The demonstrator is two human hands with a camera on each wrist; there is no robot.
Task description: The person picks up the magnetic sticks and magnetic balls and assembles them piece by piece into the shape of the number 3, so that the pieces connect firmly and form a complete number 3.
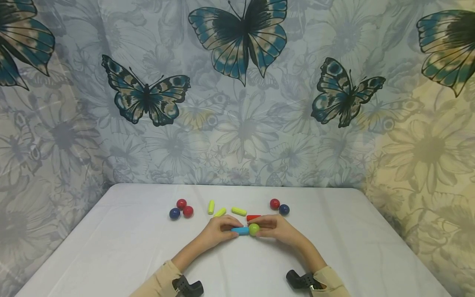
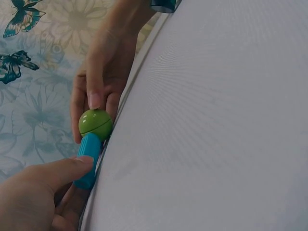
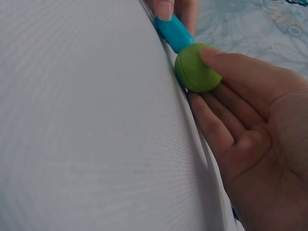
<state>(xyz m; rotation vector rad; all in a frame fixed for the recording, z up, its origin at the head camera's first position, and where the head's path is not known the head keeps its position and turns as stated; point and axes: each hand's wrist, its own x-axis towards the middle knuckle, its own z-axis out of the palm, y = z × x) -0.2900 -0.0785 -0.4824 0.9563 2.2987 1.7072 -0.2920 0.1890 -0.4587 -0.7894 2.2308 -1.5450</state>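
White cloth covers the table [image 1: 237, 268], at whose middle a blue rod [image 1: 242, 231] meets a green ball [image 1: 254, 229] end-on, the left hand [image 1: 219, 229] pinching the rod between thumb and fingers, the right hand [image 1: 280, 229] likewise pinching the ball. Just beyond lie a red rod [image 1: 253, 217] and three yellow-green rods [image 1: 239, 211], flanked by red balls [image 1: 274, 203] and blue balls [image 1: 175, 213].

We see a smooth, softly shiny, plastic-looking green ball [image 2: 95, 124] and a finely ridged, plastic-looking blue rod [image 2: 89, 146]; we find the red balls [image 1: 188, 211] glossy, the white cloth [image 1: 237, 268] matt, finely textured.
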